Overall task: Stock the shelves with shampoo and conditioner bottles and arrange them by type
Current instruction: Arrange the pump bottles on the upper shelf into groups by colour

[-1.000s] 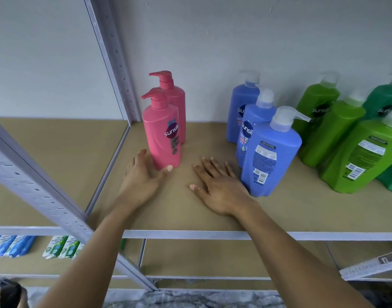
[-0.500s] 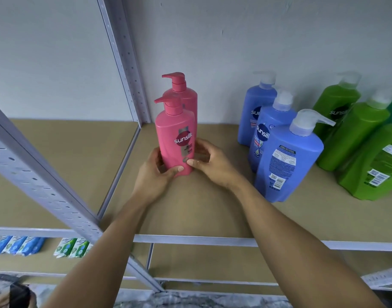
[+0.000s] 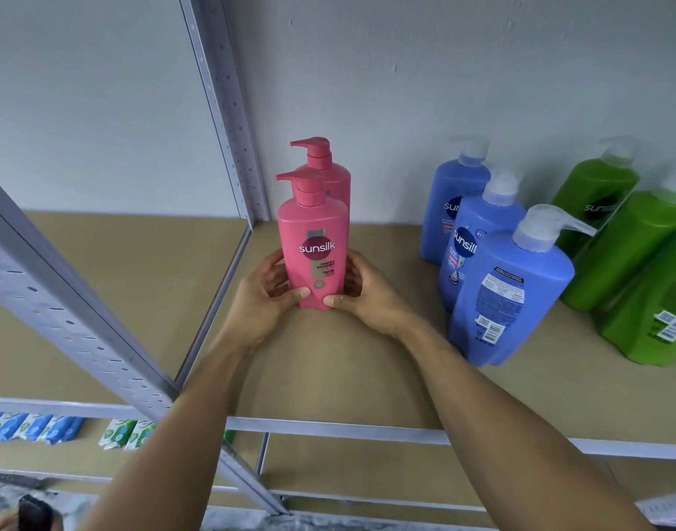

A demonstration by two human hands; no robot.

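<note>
The shelf [image 3: 359,377] carries three colour groups: green bottles [image 3: 631,243] at right, blue bottles [image 3: 508,293] in the middle, pink at left. The front pink bottle [image 3: 313,243] stands upright just ahead of the rear pink bottle [image 3: 329,174], near the upright post [image 3: 229,109].

Risk, as judged: a push backward could knock the rear bottle over; a low grip lets the tall bottle tip.

Left hand [image 3: 263,297] and right hand [image 3: 363,297] clasp the front bottle's base, fingers [image 3: 302,292] curled round it, thumbs on the front face.
</note>
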